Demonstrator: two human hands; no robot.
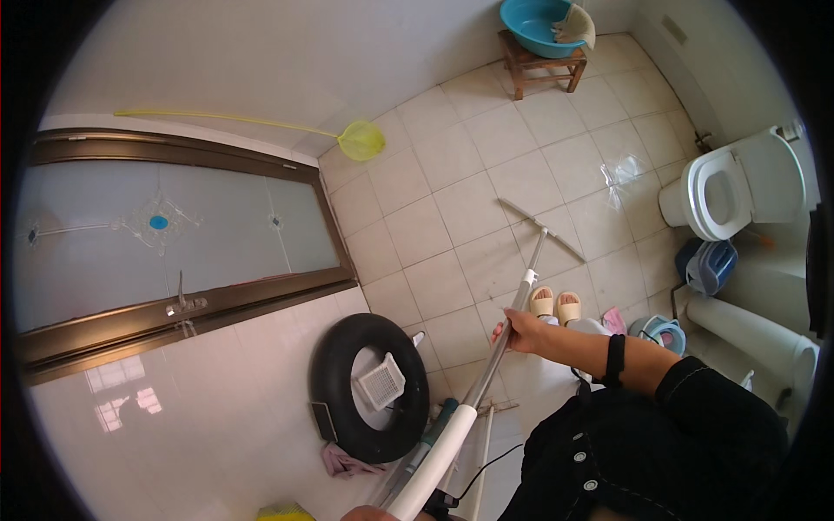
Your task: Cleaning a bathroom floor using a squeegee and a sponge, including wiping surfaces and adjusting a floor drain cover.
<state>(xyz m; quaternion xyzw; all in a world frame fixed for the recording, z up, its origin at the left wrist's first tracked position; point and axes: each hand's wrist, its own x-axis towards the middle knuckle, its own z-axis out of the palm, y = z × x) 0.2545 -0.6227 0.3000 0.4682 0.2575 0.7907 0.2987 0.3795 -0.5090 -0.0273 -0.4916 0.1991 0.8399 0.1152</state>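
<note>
My right hand (pixel 518 331) is closed around the metal pole of a long-handled floor squeegee (pixel 500 355). Its thin straight blade (pixel 542 228) rests on the tiled floor, ahead of my feet. At the bottom edge, my left hand (pixel 368 514) is partly cut off and grips the white upper handle (pixel 435 462). My feet, in cream slippers (pixel 541 303), stand on the tiles to the right of the pole. Left of the pole, a black inner tube (pixel 326 384) leans at the wall, with a white plastic basket (pixel 382 383) showing in its opening.
A toilet (pixel 717 195) stands at right, near a blue bin (pixel 710 267) and a small light-blue bucket (pixel 671 335). A wooden stool (pixel 515 75) carries a blue basin (pixel 531 29). A yellow net (pixel 361 140) leans beside the glazed door (pixel 215 221). Wet-looking glare marks some tiles (pixel 619 172).
</note>
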